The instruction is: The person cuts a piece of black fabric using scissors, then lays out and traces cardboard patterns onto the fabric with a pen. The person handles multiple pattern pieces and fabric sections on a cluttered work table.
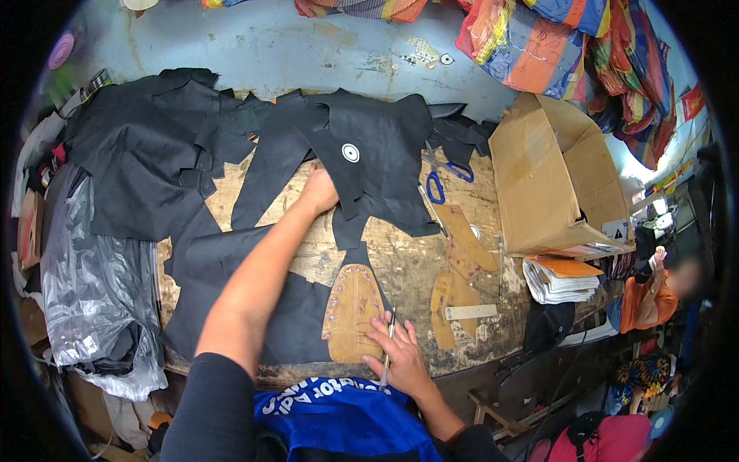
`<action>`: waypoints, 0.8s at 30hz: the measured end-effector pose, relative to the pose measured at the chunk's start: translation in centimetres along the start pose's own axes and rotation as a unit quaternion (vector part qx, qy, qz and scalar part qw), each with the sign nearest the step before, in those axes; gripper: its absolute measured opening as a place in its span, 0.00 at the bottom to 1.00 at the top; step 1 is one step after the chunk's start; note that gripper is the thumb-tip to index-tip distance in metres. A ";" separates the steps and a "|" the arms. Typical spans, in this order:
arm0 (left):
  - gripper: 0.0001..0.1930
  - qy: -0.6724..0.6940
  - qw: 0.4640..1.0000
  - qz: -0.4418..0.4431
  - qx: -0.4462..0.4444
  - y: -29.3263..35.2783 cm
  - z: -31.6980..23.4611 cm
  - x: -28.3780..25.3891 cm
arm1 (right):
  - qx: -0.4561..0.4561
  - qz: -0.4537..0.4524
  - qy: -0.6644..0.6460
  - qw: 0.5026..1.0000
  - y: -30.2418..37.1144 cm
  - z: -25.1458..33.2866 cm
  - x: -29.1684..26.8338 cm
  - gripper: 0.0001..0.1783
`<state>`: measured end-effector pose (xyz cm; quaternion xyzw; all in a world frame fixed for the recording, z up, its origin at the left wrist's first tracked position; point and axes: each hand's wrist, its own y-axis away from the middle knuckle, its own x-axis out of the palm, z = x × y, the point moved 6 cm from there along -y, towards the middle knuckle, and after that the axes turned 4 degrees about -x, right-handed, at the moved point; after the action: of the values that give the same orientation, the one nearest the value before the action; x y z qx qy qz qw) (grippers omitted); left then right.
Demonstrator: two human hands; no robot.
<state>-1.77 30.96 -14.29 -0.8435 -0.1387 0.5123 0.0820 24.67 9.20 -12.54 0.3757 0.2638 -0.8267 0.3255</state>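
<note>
Black sheeting [334, 166] hides whether the left hand [319, 188] grips; the right hand [403, 365] clasps a pen [392, 323], touching a tan template [350, 312].

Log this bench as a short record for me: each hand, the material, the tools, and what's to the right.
Left hand: at the edge of a black sheet, fingertips hidden, grip unclear
Right hand: holding a slim pen-like tool, by the lower right of a tan template, its rounded end pointing away from the person
Material: black sheets overlapping across the worktable
Tools: blue-handled scissors, beyond the right hand
Right side: open cardboard box, papers stacked nearer the person
</note>
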 end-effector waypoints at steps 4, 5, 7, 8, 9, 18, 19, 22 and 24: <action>0.13 0.096 0.982 -0.159 0.022 7.7 -0.8 -7.5 | 0.005 -0.021 -0.020 1.000 0.4 -0.3 -0.2 0.25; 0.12 0.121 0.983 -0.140 -0.001 10.2 -1.3 -8.2 | 0.006 -0.034 -0.022 0.999 0.5 -0.5 -0.4 0.25; 0.11 0.151 0.984 -0.089 -0.005 14.9 -2.9 -9.0 | 0.065 -0.143 -0.163 0.974 0.9 -1.6 -1.5 0.24; 0.11 0.158 0.985 -0.063 0.020 17.0 -3.9 -9.3 | 0.086 -0.197 -0.223 0.951 1.2 -2.2 -2.0 0.24; 0.12 0.146 0.988 -0.050 0.020 18.9 -4.6 -9.7 | 0.114 -0.226 -0.179 0.951 1.4 -2.6 -2.5 0.22; 0.31 -0.068 0.985 0.135 -0.079 30.0 -4.9 -10.1 | 0.218 -0.135 0.030 0.966 -0.8 -2.0 -1.6 0.42; 0.31 -0.078 0.985 0.135 -0.075 30.3 -5.0 -9.8 | 0.220 -0.124 0.021 0.967 -1.2 -2.5 -1.4 0.37; 0.32 -0.090 0.982 0.150 -0.066 30.3 -5.6 -8.6 | 0.298 -0.115 -0.176 0.931 -1.7 -5.4 -0.5 0.31; 0.32 -0.103 0.981 0.155 -0.056 29.8 -6.4 -7.9 | 0.289 -0.166 -0.224 0.916 -1.8 -6.8 -1.9 0.23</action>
<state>4.91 0.26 -13.06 -0.8007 -0.0419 0.5945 -0.0603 27.38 15.62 -14.65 0.2087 -0.0077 -0.9715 0.1118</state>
